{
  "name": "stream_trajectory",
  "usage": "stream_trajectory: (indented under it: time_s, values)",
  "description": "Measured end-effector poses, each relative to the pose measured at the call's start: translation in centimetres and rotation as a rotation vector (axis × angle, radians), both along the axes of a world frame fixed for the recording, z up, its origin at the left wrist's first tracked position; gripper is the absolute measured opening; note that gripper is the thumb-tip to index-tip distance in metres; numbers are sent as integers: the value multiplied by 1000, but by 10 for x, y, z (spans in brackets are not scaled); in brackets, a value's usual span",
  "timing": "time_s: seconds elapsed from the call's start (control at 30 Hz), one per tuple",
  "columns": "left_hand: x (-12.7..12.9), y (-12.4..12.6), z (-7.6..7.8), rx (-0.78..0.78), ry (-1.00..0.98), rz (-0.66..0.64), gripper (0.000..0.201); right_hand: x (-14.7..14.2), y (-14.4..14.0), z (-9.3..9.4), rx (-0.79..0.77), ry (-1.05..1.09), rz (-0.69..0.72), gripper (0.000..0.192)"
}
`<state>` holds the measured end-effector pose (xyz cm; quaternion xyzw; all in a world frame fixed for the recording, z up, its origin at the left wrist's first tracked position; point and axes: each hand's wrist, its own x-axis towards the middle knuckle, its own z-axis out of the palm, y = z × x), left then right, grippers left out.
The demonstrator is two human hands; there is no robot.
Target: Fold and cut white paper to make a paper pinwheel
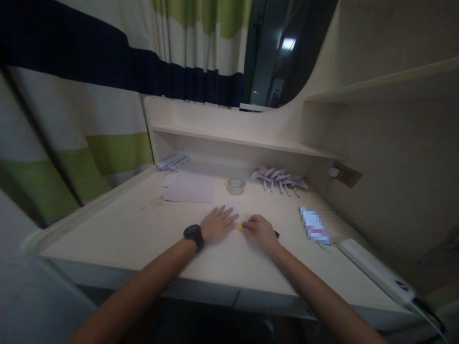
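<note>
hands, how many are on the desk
2. The left hand, with a watch on its wrist, lies flat on a paper. The right hand beside it grips a small yellow thing.

A small sheet of pale paper (229,212) lies flat on the bench, pinned beneath the spread fingers of the left hand (218,223), which rests palm down with a dark watch at the wrist. Just beside it, the right hand (258,230) is curled around a slim tool (239,227): a yellow tip shows at the thumb side, touching the paper's near edge, while a dark end pokes out behind the knuckles. The dim light leaves it unclear what kind of tool it is
</note>
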<state>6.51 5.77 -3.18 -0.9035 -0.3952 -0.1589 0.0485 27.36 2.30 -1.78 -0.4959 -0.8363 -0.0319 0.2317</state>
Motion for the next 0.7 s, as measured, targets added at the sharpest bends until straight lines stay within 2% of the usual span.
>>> stream_trajectory:
  time_s: [0.17, 0.47, 0.7]
  values:
    - [0, -1, -1, 11, 10, 6, 47, -5, -3, 0, -13, -15, -58, 24]
    - [-2, -1, 3, -42, -32, -35, 47, 0, 0, -1, 26, -9, 40, 21]
    - [-5, -2, 3, -67, -57, 80, 51, -1, 0, 0, 9, -33, 38, 23]
